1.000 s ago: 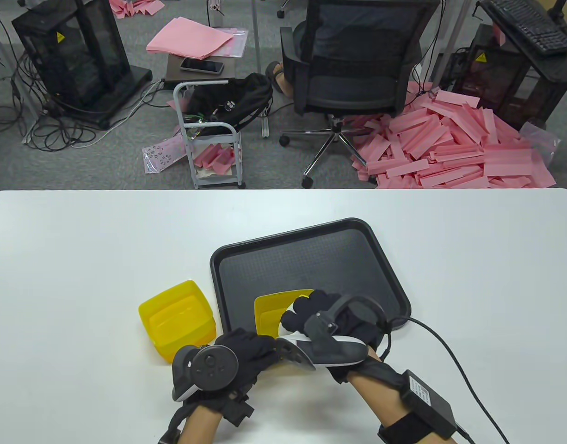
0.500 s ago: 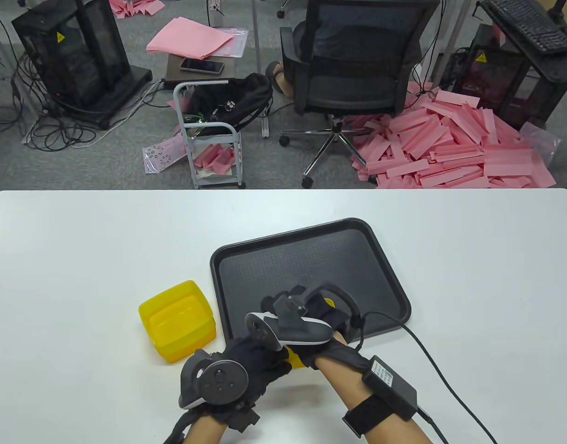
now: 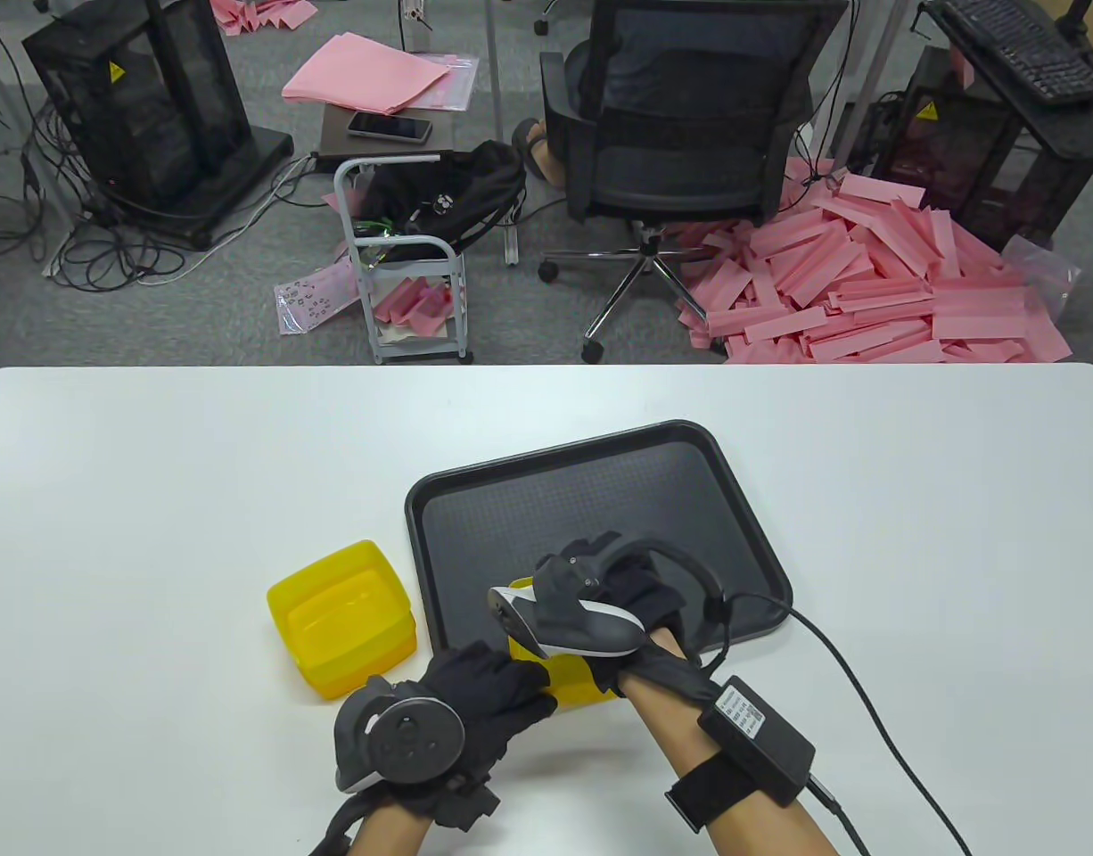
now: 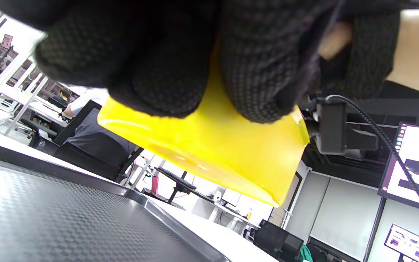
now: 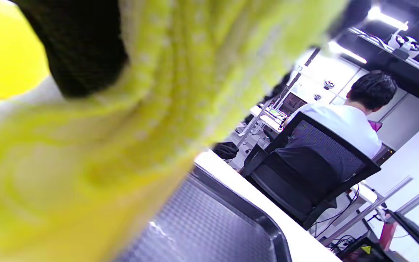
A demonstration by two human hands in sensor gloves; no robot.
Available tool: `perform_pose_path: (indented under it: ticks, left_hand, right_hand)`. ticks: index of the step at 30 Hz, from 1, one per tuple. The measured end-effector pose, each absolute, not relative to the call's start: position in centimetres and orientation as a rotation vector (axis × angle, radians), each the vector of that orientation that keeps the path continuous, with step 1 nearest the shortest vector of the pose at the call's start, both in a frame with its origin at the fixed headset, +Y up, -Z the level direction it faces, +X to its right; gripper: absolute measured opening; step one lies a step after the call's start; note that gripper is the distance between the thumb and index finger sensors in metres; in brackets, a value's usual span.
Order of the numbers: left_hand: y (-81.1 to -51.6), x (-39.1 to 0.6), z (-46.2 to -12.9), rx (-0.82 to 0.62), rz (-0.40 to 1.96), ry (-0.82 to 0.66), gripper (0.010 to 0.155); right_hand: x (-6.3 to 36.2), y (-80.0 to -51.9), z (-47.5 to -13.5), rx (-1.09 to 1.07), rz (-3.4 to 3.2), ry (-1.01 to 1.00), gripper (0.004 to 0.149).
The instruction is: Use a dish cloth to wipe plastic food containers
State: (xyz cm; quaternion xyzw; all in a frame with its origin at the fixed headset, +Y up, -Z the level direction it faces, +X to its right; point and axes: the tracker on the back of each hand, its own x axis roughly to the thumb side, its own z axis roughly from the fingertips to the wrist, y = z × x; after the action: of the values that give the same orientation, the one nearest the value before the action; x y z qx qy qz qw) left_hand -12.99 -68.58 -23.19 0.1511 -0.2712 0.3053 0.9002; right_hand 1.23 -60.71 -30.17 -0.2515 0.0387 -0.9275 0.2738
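A yellow plastic container (image 3: 575,679) is held at the tray's front edge, mostly hidden under my hands. My left hand (image 3: 533,691) grips its near side; in the left wrist view my gloved fingers (image 4: 260,72) wrap over its yellow wall (image 4: 213,149). My right hand (image 3: 591,557) lies over the container's top. In the right wrist view it holds a yellow-green dotted dish cloth (image 5: 86,174) under a gloved finger (image 5: 82,47), against the container (image 5: 6,54). The cloth does not show in the table view.
A stack of yellow containers (image 3: 341,620) stands left of the black tray (image 3: 600,499) on the white table (image 3: 154,490). The right wrist's cable (image 3: 867,704) trails to the right. An office chair and pink paper strips lie beyond the far edge.
My right hand has swept left over the container and covers its opening, then edged back right. The container has come down toward the tray's front edge. My left hand shifted slightly.
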Motion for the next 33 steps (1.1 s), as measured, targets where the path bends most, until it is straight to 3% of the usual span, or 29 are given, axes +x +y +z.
perform_pose_path:
  ticks: [7, 26, 33]
  left_hand:
    - [-69.4, -13.1, -23.7, 0.308, 0.657, -0.544, 0.039]
    - [-69.3, -13.0, -23.6, 0.321, 0.661, -0.528, 0.039]
    - [-69.0, -12.6, -23.0, 0.371, 0.662, -0.539, 0.040]
  right_hand:
    - [2.3, -61.4, -28.7, -0.750, -2.421, 0.068, 0.044]
    - [1.7, -60.3, -28.9, -0.832, -2.743, -0.551, 0.046]
    - [1.2, -60.0, -29.8, -0.804, -2.869, -0.456, 0.047]
